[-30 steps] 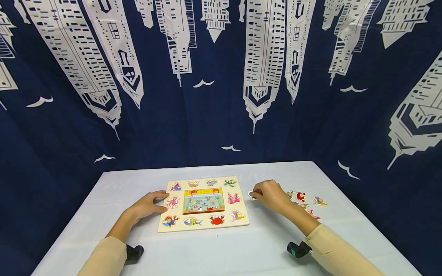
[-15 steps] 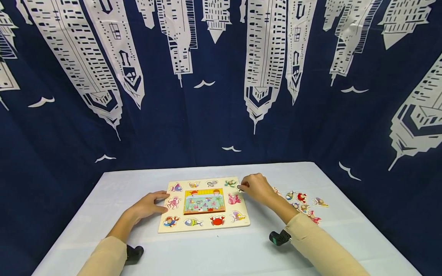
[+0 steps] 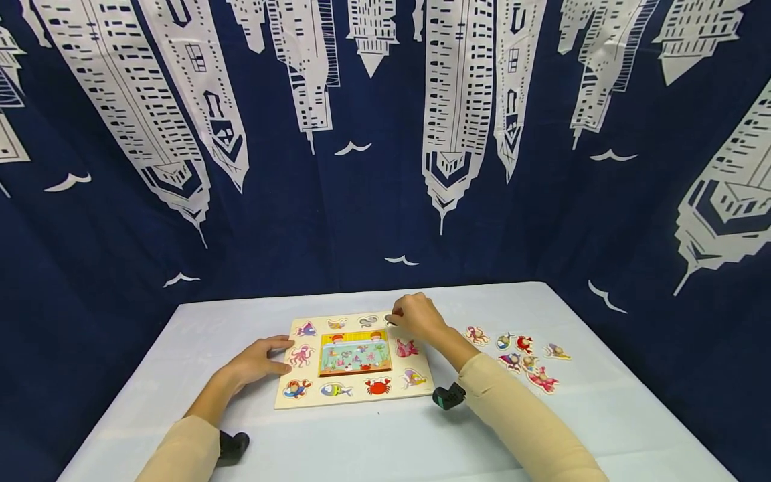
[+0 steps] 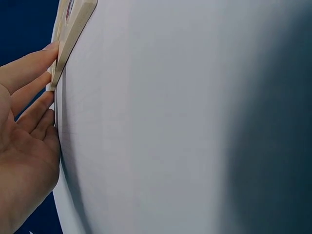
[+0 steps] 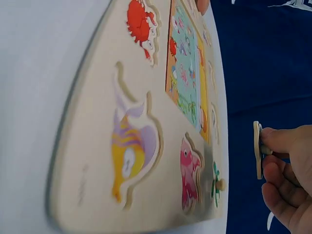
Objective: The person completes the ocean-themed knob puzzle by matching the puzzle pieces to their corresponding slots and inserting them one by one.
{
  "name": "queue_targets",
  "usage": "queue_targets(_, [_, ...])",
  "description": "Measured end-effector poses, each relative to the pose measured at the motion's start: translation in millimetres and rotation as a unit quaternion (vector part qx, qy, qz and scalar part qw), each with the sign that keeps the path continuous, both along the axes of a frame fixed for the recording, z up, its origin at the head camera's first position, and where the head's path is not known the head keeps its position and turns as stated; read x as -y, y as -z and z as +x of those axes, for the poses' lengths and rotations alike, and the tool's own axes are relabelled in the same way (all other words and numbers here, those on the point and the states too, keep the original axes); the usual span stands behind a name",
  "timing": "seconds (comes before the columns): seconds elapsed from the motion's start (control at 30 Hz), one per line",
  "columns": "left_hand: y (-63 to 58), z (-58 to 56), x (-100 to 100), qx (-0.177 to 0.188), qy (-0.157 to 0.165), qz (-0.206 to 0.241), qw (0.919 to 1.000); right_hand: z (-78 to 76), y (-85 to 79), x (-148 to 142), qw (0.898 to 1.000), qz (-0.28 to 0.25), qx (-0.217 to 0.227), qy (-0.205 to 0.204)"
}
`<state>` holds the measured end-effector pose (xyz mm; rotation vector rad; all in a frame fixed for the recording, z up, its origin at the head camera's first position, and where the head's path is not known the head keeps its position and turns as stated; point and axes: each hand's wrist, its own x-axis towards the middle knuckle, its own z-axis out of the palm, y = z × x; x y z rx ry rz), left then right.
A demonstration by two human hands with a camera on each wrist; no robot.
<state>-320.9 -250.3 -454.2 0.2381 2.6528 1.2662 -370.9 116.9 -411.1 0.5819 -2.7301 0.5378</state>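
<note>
A wooden puzzle board (image 3: 358,393) with sea-animal shapes around an aquarium picture lies on the table. Against its left edge rests my left hand (image 3: 255,359), fingers and thumb spread; in the left wrist view its fingertips (image 4: 52,48) touch the board's side. My right hand (image 3: 421,316) pinches a small puzzle piece (image 5: 257,151) by its knob, held above the board's far right corner. Only the piece's thin edge shows in the right wrist view, so its picture is hidden. A green turtle piece (image 5: 215,183) with a wooden knob sits in the board near that hand.
Right of the board lie several loose pieces, among them an octopus (image 3: 476,335), a red crab (image 3: 524,344), a pink piece (image 3: 543,380) and a shell-like piece (image 3: 557,351). A dark blue curtain (image 3: 337,221) with white buildings hangs behind the white table (image 3: 337,445).
My right hand has carried the pinched piece leftward from the table beside the board to above its far right corner. The left hand has stayed at the left edge.
</note>
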Motion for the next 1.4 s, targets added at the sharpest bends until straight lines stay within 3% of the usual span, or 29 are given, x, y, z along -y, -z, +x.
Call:
queue_targets(0.27, [0.1,3.0,2,-0.008,-0.010,0.000,0.9999,-21.3,3.0,31,0.999,0.008,0.036,0.001])
queue_targets(0.63, [4.8,-0.2,-1,-0.001,-0.019,0.008,0.9998,-40.1,16.6,57,0.998,0.019,0.051,0.041])
queue_targets(0.87, [1.2,1.3,0,-0.004,-0.016,0.009,0.9998,-43.6,27.6,67,0.996,0.015,0.076,0.053])
queue_targets(1.13, [-0.2,1.4,4,-0.009,-0.013,0.006,0.9999,-45.7,36.0,75,0.997,-0.008,0.057,0.060])
queue_targets(1.4, [0.4,0.8,2,-0.007,-0.006,0.009,0.9999,-45.3,42.7,68,0.998,-0.002,0.052,0.023])
